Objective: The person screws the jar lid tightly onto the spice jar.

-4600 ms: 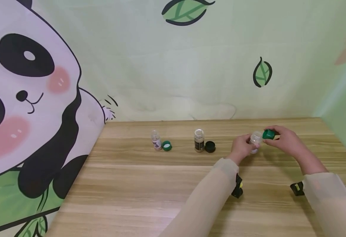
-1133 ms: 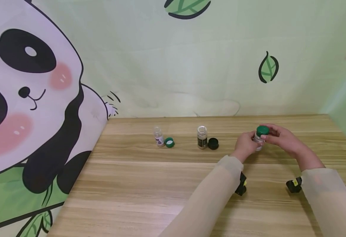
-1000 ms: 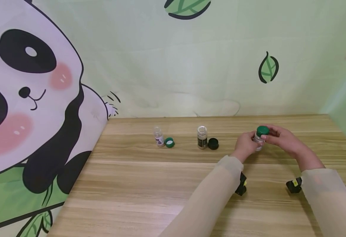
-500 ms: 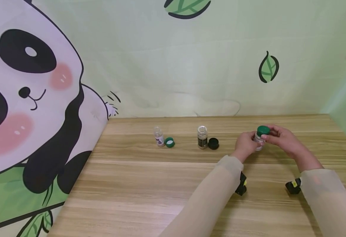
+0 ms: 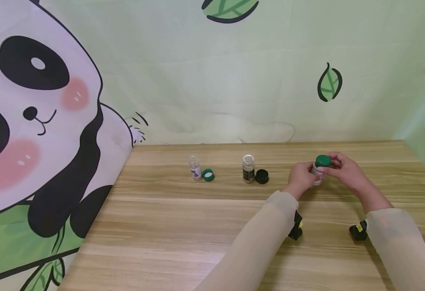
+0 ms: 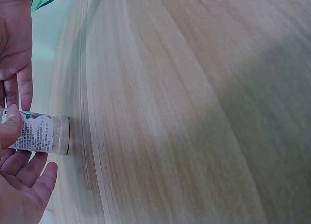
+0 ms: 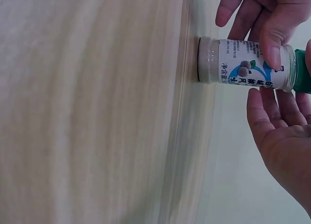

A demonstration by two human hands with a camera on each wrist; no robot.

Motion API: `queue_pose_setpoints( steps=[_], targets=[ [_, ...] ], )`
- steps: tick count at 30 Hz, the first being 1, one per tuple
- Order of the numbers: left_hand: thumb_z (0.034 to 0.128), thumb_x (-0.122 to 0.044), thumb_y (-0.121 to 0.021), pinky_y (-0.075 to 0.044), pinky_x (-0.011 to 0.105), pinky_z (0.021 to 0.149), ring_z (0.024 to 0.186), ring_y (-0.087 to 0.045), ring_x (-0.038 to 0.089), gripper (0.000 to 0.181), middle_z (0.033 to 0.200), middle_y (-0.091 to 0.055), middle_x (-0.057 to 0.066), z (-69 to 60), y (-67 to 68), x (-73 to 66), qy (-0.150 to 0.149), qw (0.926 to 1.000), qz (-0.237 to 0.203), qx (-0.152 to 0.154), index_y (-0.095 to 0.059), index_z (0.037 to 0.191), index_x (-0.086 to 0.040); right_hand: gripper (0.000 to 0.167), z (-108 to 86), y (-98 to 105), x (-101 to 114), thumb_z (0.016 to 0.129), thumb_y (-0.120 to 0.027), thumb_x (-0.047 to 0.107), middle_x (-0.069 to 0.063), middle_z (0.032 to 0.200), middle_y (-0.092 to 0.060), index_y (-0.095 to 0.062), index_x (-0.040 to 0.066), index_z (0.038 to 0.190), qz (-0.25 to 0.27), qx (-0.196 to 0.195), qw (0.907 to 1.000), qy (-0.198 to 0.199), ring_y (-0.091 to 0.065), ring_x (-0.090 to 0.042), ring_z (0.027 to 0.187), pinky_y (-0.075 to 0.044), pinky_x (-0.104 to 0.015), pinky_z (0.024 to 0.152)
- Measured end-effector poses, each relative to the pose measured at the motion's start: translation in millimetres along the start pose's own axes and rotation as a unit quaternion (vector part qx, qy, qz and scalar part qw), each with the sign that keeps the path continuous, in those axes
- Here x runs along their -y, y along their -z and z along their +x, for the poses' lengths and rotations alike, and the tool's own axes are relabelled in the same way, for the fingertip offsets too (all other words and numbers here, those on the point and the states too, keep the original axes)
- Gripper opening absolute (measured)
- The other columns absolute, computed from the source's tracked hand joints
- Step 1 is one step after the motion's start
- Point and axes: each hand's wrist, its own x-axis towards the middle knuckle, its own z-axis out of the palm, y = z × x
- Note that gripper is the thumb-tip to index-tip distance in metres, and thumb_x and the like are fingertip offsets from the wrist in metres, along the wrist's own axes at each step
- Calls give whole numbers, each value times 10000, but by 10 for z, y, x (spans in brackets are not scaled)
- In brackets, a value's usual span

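Note:
A clear bottle with a white printed label [image 7: 243,63] stands upright at the right of the table, with a green cap [image 5: 323,161] on its top. The left hand [image 5: 301,178] grips the bottle's body, its thumb across the label in the right wrist view. From the other side the right hand [image 5: 346,171] holds the green cap between thumb and fingers. In the left wrist view the bottle [image 6: 36,131] has its lower end uncovered by the fingers, while the cap is out of frame.
Left of the hands stand a bottle with a dark label [image 5: 248,171] beside a black cap [image 5: 261,176], and a smaller bottle [image 5: 195,169] beside a green cap [image 5: 208,175] lying inside up. A panda-print cloth [image 5: 212,81] hangs behind the wooden table [image 5: 161,234].
Since the earliest frame, the green cap has come from beside the bottle onto its top. In the last half second the right hand's fingers and wrist have shifted slightly; the left hand keeps its hold.

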Motion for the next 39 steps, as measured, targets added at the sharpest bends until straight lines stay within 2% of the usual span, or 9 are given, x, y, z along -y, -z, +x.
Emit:
queue_pose_setpoints(
  steps=[5, 8, 12, 14, 20, 22, 25, 30, 39],
  targets=[
    [894, -184, -803, -499, 117, 797, 1003, -703, 46, 354, 1146, -793, -14, -8, 17, -14, -12, 10000, 38, 12, -752, 1244, -182, 615, 15, 37, -21, 1024, -633, 202, 387, 1016, -512, -338, -122, 1455, 94, 188, 9997, 113, -499, 235, 950, -453, -66, 821],
    [893, -180, -803, -506, 125, 819, 1021, -707, 49, 346, 1147, -793, -18, -2, 16, -9, -14, 10000, 64, 4, -756, 1236, -185, 651, 41, 122, -73, 1035, -603, 156, 333, 1106, -516, -268, -142, 1507, 336, 688, 9969, 179, -500, 232, 995, -485, -82, 846],
    [886, -188, -811, -508, 130, 827, 1028, -710, 53, 338, 1147, -793, -17, 12, 21, 1, -43, 10000, 49, -45, -762, 1221, -184, 639, 89, 254, -104, 1043, -562, 90, 326, 1154, -557, -213, -151, 1522, 753, 1387, 9873, 183, -552, 178, 1045, -520, -122, 873],
    [880, -181, -817, -507, 132, 820, 1018, -710, 58, 336, 1142, -795, -10, 10, 25, 1, -42, 10000, -26, -63, -767, 1211, -177, 563, 107, 303, -107, 1040, -552, 55, 337, 1145, -592, -277, -103, 1505, 888, 1577, 9833, 209, -588, 138, 1060, -530, -134, 884],
    [886, -190, -812, -503, 125, 816, 1014, -709, 55, 347, 1151, -792, -15, 9, 18, 0, -46, 10000, 56, -29, -759, 1229, -182, 428, 135, 390, -88, 1030, -576, 79, 311, 1153, -637, -470, 210, 1424, 835, 1740, 9812, 67, -619, 94, 1074, -534, -155, 903],
    [889, -195, -810, -499, 117, 817, 1017, -709, 49, 357, 1157, -791, -19, 10, 15, -2, -73, 9999, 149, -23, -753, 1242, -186, 441, 140, 398, -69, 1028, -587, 97, 313, 1149, -635, -479, 229, 1434, 733, 1717, 9824, -3, -616, 94, 1074, -532, -162, 906],
    [889, -188, -809, -492, 110, 800, 1003, -712, 51, 357, 1149, -793, -11, 10, 13, -6, -109, 9998, 161, -17, -753, 1241, -176, 464, 143, 399, -40, 1030, -592, 120, 316, 1133, -629, -464, 160, 1475, 544, 1668, 9845, -78, -614, 92, 1065, -531, -171, 903],
    [886, -185, -812, -487, 102, 794, 990, -711, 43, 343, 1138, -796, -16, 1, 14, -10, -135, 9997, 188, -34, -759, 1225, -172, 619, 137, 371, -18, 1041, -578, 131, 303, 1109, -596, -287, -109, 1532, 351, 1619, 9862, -30, -615, 86, 1033, -542, -188, 901],
    [881, -183, -817, -504, 126, 825, 995, -705, 38, 337, 1137, -794, -31, -5, 3, -27, 22, 10000, 4, -36, -763, 1213, -177, 609, 95, 313, -26, 1045, -564, 114, 371, 1081, -568, -265, -156, 1503, 244, 1442, 9891, 150, -569, 158, 1019, -519, -136, 874]
  ],
)
